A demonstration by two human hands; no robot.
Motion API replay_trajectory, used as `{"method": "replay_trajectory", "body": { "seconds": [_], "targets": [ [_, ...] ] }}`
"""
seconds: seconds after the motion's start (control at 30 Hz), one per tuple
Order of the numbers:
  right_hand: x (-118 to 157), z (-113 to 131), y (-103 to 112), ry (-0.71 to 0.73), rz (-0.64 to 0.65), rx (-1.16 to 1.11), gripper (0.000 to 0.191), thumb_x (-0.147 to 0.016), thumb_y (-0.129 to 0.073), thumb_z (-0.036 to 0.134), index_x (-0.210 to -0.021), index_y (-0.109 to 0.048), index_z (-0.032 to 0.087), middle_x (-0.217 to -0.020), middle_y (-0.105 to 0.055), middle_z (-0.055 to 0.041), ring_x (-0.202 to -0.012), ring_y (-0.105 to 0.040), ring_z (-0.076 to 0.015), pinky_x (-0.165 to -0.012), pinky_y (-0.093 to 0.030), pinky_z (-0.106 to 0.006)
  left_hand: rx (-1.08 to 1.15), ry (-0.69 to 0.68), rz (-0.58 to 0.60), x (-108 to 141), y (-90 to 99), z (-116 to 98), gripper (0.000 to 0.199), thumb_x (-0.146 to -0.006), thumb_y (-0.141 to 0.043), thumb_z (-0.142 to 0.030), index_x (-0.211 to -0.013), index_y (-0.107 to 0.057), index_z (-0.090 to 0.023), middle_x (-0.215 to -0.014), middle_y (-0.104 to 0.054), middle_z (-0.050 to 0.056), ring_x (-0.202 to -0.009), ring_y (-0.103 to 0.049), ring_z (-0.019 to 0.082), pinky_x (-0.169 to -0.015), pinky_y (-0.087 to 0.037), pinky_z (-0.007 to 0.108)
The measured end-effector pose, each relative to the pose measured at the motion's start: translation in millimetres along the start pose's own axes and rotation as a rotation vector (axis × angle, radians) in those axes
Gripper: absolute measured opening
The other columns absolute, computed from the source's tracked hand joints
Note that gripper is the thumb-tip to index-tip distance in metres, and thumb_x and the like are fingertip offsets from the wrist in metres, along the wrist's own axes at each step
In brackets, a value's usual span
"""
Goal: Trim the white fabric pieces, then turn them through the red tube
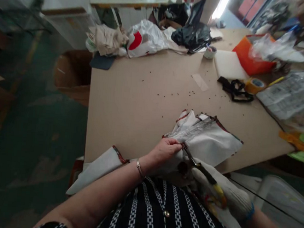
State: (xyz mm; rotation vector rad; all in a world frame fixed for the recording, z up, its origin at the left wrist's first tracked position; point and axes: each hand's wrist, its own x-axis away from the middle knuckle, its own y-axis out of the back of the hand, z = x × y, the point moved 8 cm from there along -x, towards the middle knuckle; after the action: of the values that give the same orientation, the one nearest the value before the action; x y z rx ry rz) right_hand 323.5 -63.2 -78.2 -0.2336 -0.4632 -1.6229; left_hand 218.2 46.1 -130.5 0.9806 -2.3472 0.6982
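A bundle of white fabric pieces [209,140] with dark red patterned edging lies at the near edge of the table. My left hand [168,149], bare with a bracelet at the wrist, pinches the fabric's edge. Just right of those fingertips are the blades of a pair of scissors [189,154] with a yellow and orange handle. My right hand [215,185], in a white knit glove, is closed around the scissors. Another part of the white fabric [98,168] hangs over the table's front edge beyond my left forearm.
Small dark scraps dot the brown table [126,108]. Plastic bags [150,39] line its back edge. At the right are an orange box [250,55], a tape roll [255,84], black straps [235,90] and a plastic-wrapped stack [294,92]. A cardboard box [71,73] stands left.
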Motion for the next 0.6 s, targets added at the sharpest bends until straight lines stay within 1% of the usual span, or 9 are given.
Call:
{"method": "replay_trajectory", "body": {
  "seconds": [0.07, 0.13, 0.27, 0.3, 0.37, 0.43, 0.5, 0.53, 0.6],
  "targets": [
    [-5, -2, -5, -0.038, 0.081, 0.002, 0.024, -0.089, -0.060, 0.042, -0.102, -0.068, 0.023, -0.084, -0.069, -0.0020, -0.066, -0.063, -0.0140, -0.061, -0.055, -0.027, 0.010, 0.006, 0.010, 0, 0.5, -3, 0.012, -0.073, -0.061, -0.022, -0.065, -0.058, -0.013, -0.053, -0.048, -0.004, -0.046, -0.036, 0.006, -0.046, -0.025, 0.022],
    [-7, 1, -9, -0.045, 0.127, 0.003, 0.029, -0.087, -0.060, 0.045, -0.105, -0.069, 0.024, -0.074, -0.068, 0.0002, -0.057, -0.061, -0.0132, -0.054, -0.052, -0.025, 0.008, 0.005, 0.007, 1, 0.9, -7, 0.012, -0.072, -0.061, -0.023, -0.066, -0.059, -0.013, -0.054, -0.049, -0.004, -0.047, -0.037, 0.006, -0.047, -0.026, 0.022],
    [-8, 3, -11, -0.032, 0.138, 0.011, 0.045, -0.092, -0.045, 0.047, -0.121, -0.063, 0.017, -0.078, -0.068, 0.0010, -0.056, -0.061, -0.0101, -0.057, -0.050, -0.029, 0.004, 0.009, 0.016, 1, -0.6, -6, 0.012, -0.071, -0.061, -0.025, -0.067, -0.060, -0.013, -0.054, -0.050, -0.004, -0.047, -0.038, 0.007, -0.047, -0.027, 0.021],
    [-10, 1, -11, -0.031, 0.137, 0.013, 0.045, -0.093, -0.044, 0.047, -0.122, -0.062, 0.018, -0.079, -0.069, 0.0008, -0.057, -0.062, -0.0103, -0.059, -0.050, -0.029, 0.004, 0.013, 0.021, 0, -0.9, -5, 0.012, -0.071, -0.061, -0.025, -0.068, -0.060, -0.013, -0.054, -0.051, -0.003, -0.047, -0.039, 0.007, -0.047, -0.027, 0.021],
    [-15, -7, -11, -0.028, 0.133, 0.017, 0.043, -0.090, -0.050, 0.047, -0.122, -0.063, 0.021, -0.088, -0.071, -0.0017, -0.065, -0.066, -0.0139, -0.065, -0.054, -0.031, 0.005, 0.017, 0.031, -2, -1.2, -3, 0.012, -0.071, -0.060, -0.024, -0.070, -0.062, -0.012, -0.055, -0.052, -0.002, -0.047, -0.040, 0.007, -0.047, -0.028, 0.021],
    [-21, -14, -9, -0.008, 0.129, 0.048, 0.042, -0.087, -0.058, 0.046, -0.122, -0.063, 0.024, -0.101, -0.072, -0.0043, -0.081, -0.068, -0.0197, -0.079, -0.056, -0.035, 0.016, 0.020, 0.042, -4, -1.4, -1, 0.012, -0.071, -0.060, -0.024, -0.070, -0.063, -0.012, -0.055, -0.053, -0.002, -0.047, -0.040, 0.007, -0.047, -0.028, 0.021],
    [-25, -18, -8, 0.011, 0.138, 0.111, 0.041, -0.086, -0.060, 0.046, -0.123, -0.062, 0.028, -0.111, -0.070, -0.0043, -0.095, -0.066, -0.0238, -0.091, -0.054, -0.038, 0.035, 0.023, 0.047, -5, -1.2, 0, 0.011, -0.070, -0.060, -0.023, -0.070, -0.062, -0.012, -0.055, -0.053, -0.002, -0.046, -0.040, 0.007, -0.047, -0.028, 0.021],
    [-27, -20, -8, 0.015, 0.143, 0.147, 0.041, -0.087, -0.059, 0.046, -0.124, -0.061, 0.029, -0.113, -0.069, -0.0036, -0.098, -0.065, -0.0246, -0.093, -0.053, -0.039, 0.043, 0.022, 0.045, -5, -0.8, 1, 0.010, -0.070, -0.060, -0.022, -0.069, -0.062, -0.012, -0.054, -0.053, -0.002, -0.046, -0.041, 0.007, -0.047, -0.028, 0.021],
    [-28, -20, -8, 0.010, 0.151, 0.201, 0.039, -0.089, -0.057, 0.045, -0.125, -0.060, 0.030, -0.113, -0.068, -0.0024, -0.098, -0.065, -0.0243, -0.092, -0.053, -0.040, 0.048, 0.020, 0.036, -5, 0.9, 2, 0.010, -0.070, -0.060, -0.022, -0.069, -0.062, -0.012, -0.054, -0.054, -0.002, -0.046, -0.041, 0.007, -0.047, -0.029, 0.021]
  ]
}}
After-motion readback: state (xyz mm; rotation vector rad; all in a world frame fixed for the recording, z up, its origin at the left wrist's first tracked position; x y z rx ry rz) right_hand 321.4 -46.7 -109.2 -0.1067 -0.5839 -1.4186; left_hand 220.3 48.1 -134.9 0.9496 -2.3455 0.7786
